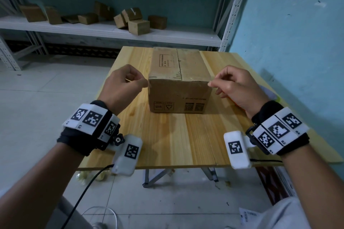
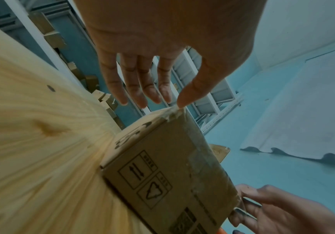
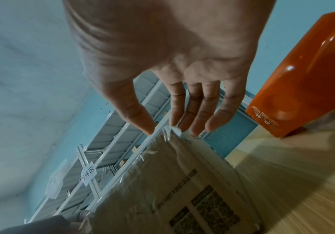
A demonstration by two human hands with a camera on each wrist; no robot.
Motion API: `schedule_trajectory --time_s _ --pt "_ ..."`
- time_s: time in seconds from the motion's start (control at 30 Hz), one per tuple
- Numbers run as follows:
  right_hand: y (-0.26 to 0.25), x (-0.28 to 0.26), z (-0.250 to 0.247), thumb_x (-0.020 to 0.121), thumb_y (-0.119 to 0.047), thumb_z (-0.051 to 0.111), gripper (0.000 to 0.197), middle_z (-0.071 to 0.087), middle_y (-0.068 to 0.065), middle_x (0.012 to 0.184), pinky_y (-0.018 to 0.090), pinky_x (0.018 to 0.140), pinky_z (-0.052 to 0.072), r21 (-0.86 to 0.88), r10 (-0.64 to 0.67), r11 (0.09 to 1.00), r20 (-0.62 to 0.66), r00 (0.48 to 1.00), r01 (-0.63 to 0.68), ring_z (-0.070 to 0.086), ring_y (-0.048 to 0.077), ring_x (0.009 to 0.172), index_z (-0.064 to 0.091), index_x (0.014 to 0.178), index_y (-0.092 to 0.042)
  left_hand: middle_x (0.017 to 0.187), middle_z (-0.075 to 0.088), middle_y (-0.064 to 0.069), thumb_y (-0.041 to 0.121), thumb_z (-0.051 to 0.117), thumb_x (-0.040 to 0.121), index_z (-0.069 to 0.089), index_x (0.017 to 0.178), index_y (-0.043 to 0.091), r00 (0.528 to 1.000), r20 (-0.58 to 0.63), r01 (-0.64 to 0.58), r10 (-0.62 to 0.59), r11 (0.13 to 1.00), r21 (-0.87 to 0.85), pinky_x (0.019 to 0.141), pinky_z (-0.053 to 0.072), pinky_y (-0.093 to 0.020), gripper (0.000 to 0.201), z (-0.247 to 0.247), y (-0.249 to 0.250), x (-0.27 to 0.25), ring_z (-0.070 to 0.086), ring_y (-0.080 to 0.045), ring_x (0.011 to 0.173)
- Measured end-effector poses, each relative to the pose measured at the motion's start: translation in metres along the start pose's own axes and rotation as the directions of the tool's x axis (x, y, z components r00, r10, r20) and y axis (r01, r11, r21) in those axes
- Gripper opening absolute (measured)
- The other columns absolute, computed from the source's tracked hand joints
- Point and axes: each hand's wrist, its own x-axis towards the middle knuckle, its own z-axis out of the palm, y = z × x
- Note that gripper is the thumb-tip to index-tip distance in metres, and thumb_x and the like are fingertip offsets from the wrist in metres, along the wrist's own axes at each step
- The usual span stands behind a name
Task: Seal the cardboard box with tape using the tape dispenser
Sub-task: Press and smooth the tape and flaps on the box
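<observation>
A closed cardboard box point(image 1: 178, 95) stands on the wooden table point(image 1: 167, 135), its top seam running away from me. Clear tape lies along its near top edge. My left hand point(image 1: 146, 82) is at the box's near left top corner, thumb and forefinger pinching the crinkled tape end point(image 2: 171, 114). At the near right top corner, my right hand point(image 1: 210, 84) holds the other tape end point(image 3: 172, 131) at its fingertips. The orange tape dispenser point(image 3: 303, 79) stands on the table right of the box, in neither hand; my right hand hides it in the head view.
A white metal shelf point(image 1: 111, 31) with several small cardboard boxes stands behind the table. A blue wall point(image 1: 288, 42) runs close along the table's right side. A black cable point(image 1: 83, 191) hangs from my left wrist toward the floor.
</observation>
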Motion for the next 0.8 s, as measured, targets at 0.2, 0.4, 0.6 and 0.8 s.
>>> schedule_trajectory --time_s 0.2,0.4,0.6,0.8 --pt "0.0010 -0.0024 0.0022 0.077 -0.029 0.076 0.016 0.068 0.008 0.088 0.054 0.085 0.055 -0.063 -0.007 0.998 -0.024 1.000 0.006 0.066 0.029 0.090 0.063 0.079 -0.019 0.088 0.067 -0.004 0.044 0.062 0.071 0.060 0.086 0.016 0.999 0.023 -0.032 0.031 0.999 0.026 0.080 0.054 -0.049 0.032 0.0010 0.0001 -0.0054 0.065 -0.022 0.085" --pt "0.0025 -0.0019 0.0018 0.081 -0.027 0.075 0.014 0.069 0.008 0.082 0.053 0.084 0.055 -0.082 -0.028 0.996 -0.017 0.999 0.026 0.067 0.028 0.085 0.065 0.079 -0.018 0.081 0.068 -0.007 0.030 0.065 0.078 0.062 0.081 0.013 0.998 0.002 -0.061 0.061 0.996 0.072 0.078 0.054 -0.052 0.017 0.0023 -0.0019 -0.0028 0.064 -0.028 0.083" --pt "0.0051 -0.0003 -0.0016 0.081 -0.023 0.076 0.012 0.070 0.009 0.079 0.053 0.085 0.055 -0.084 -0.044 0.996 -0.015 0.999 0.043 0.068 0.028 0.083 0.068 0.080 -0.015 0.072 0.069 0.000 0.016 0.067 0.081 0.066 0.078 0.010 0.997 -0.029 -0.064 0.066 0.996 0.061 0.073 0.056 -0.036 0.007 0.0050 -0.0039 0.0000 0.064 -0.012 0.071" --pt "0.0075 0.0002 -0.0030 0.082 -0.019 0.075 0.011 0.069 0.008 0.080 0.052 0.083 0.056 -0.095 -0.080 0.992 -0.030 0.996 0.077 0.066 0.029 0.084 0.066 0.075 -0.016 0.073 0.070 0.000 0.016 0.070 0.081 0.066 0.077 0.011 0.994 -0.005 -0.113 0.113 0.994 0.005 0.057 0.050 -0.012 0.008 0.0056 -0.0059 -0.0011 0.063 -0.003 0.064"
